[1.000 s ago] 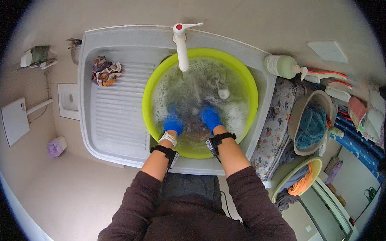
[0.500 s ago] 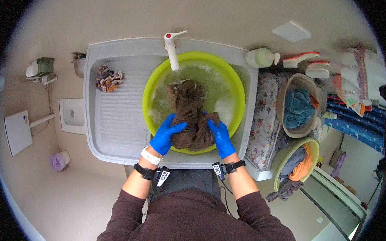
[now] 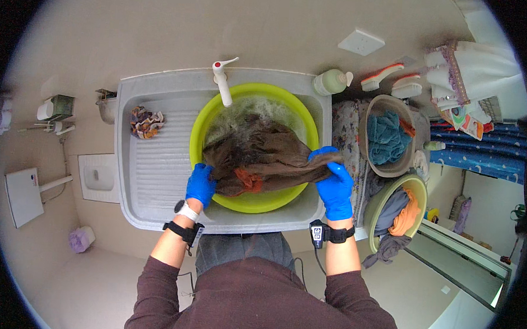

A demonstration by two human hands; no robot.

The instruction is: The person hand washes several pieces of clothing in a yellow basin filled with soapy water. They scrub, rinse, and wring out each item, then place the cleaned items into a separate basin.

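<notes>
In the head view, looking down from above, I'm seeing a brown garment spreading across a lime-green tub, its upper part dipping into sudsy water and its right end stretching out past the rim. An orange-red patch is showing near its lower edge. The person's left hand, wearing a blue glove, is touching the garment's left corner beside the tub's rim; its fingers are bunching close together, but their tips are hiding, so I cannot tell whether they are gripping. The right hand, gloved in blue too, is holding the stretched end over the right edge of the sink, pinching the cloth between thumb and fingers. The tub is sitting in the sink, and a white tap is leaning over its upper left rim. To the left, a crumpled patterned cloth is lying at the top of the ribbed board. On the right, a pale green pump bottle is standing near 2 brushes. Below them, a taupe basin is holding teal cloth, and a green basin is holding grey and orange clothes.
</notes>
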